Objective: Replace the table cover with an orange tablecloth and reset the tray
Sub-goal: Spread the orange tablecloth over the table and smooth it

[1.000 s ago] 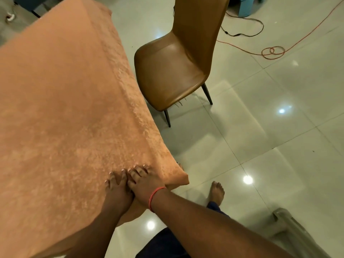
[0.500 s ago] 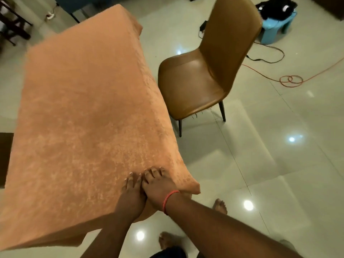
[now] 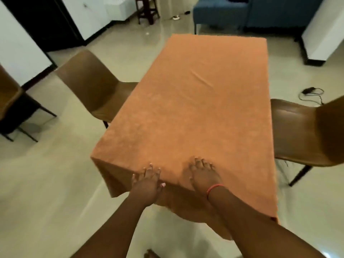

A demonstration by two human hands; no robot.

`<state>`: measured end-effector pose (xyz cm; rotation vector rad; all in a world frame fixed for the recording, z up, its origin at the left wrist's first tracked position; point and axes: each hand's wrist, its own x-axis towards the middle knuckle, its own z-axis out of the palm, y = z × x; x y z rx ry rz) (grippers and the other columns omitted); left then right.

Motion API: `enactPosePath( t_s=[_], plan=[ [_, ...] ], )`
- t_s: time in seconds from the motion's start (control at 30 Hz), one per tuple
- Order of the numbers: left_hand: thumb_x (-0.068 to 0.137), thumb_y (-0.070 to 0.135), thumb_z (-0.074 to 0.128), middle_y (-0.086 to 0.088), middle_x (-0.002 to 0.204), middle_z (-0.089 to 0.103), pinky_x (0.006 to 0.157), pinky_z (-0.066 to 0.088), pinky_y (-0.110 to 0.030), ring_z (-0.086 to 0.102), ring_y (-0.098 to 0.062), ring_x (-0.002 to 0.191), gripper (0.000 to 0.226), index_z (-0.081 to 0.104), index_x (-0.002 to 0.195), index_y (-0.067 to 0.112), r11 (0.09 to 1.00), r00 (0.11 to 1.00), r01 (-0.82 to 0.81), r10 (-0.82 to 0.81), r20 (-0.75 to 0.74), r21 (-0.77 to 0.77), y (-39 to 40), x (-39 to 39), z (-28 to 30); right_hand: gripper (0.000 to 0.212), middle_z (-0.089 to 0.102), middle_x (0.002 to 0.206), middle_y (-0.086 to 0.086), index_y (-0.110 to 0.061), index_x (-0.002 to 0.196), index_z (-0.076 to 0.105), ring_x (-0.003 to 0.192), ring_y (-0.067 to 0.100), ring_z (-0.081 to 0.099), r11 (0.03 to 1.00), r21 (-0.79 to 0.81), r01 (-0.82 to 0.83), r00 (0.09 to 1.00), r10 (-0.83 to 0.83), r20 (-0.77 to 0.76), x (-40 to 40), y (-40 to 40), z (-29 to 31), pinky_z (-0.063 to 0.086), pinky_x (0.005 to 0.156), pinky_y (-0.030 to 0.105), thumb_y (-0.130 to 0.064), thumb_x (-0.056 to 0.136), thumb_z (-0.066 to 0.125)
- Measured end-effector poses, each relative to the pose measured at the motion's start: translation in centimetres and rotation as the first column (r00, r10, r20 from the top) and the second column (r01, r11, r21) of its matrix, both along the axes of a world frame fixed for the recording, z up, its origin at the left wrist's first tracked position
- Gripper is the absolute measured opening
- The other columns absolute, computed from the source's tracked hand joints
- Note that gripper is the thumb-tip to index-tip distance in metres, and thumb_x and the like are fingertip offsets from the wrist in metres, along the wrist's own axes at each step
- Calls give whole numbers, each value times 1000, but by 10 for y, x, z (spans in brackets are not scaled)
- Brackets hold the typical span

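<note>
The orange tablecloth (image 3: pixel 201 108) covers the whole table and hangs over its near edge and left corner. My left hand (image 3: pixel 148 180) lies flat on the cloth at the near edge, fingers spread, holding nothing. My right hand (image 3: pixel 203 175), with a red band on the wrist, lies flat on the cloth a little to the right of it, fingers spread too. A small crease shows in the cloth toward the far half. No tray is in view.
A brown chair (image 3: pixel 96 90) stands at the table's left side and another brown chair (image 3: pixel 305 135) at its right. A blue sofa (image 3: pixel 223 13) is beyond the far end. A dark cable (image 3: pixel 310 93) lies on the tiled floor at right.
The view has swung from the table's right corner to face the table lengthwise. My hands, touching at the corner before, now lie apart along the near edge.
</note>
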<state>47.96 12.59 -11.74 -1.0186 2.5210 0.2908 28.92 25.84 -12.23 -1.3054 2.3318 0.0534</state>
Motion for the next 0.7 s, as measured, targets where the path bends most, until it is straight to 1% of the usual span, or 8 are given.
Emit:
enactPosePath(
  t_s=[0.07,0.17,0.23,0.37,0.47,0.57,0.7],
  plan=[
    [96,63,27,-4,165,3,117,10,-61,7,-30,151,69,11,155,32,997,997,67,-68,-24,-29,-7,-13,7,61,13,165,9,-21,156,22,151,32,15,997,19,81,997,-82,18,-4,0,2,17,121,50,-36,100,42],
    [96,63,27,-6,165,2,117,7,-61,5,-31,151,69,11,155,31,999,996,2,-7,-87,-54,-75,47,23,61,13,166,8,-23,156,22,151,31,15,1000,17,6,1000,-7,9,54,-70,6,19,121,48,-38,100,42],
    [96,63,28,-6,165,0,117,5,-61,5,-31,151,69,11,155,31,999,994,-39,35,-108,-27,-112,81,23,62,12,166,7,-24,157,20,152,31,14,999,31,-11,1000,11,15,82,-109,11,18,122,48,-40,101,41],
    [95,64,30,-7,165,3,117,10,-60,9,-33,150,71,13,155,31,997,991,-67,64,-114,-22,-163,114,13,63,10,166,5,-24,157,18,152,30,13,999,46,-26,1000,26,-10,107,-159,11,17,122,47,-41,101,40],
    [95,62,30,-9,165,4,117,10,-59,9,-33,150,71,12,155,29,999,991,-31,29,-128,-14,-191,117,-3,62,13,166,5,-23,157,20,151,29,15,999,42,-20,998,22,-59,112,-195,4,18,122,46,-43,101,39],
    [97,58,30,-10,165,4,118,6,-59,6,-33,151,70,10,156,26,999,991,39,-38,-132,2,-211,117,-21,60,15,166,4,-24,155,23,151,28,16,1000,23,-20,996,22,-92,118,-235,-7,19,122,46,-43,101,39],
    [99,54,30,-6,165,3,121,0,-52,1,-29,151,64,14,155,27,990,978,142,-139,-152,10,-244,122,-29,58,14,166,4,-24,156,21,152,27,14,999,-32,-35,995,32,-99,131,-294,-19,14,122,45,-40,102,35]
  ],
)
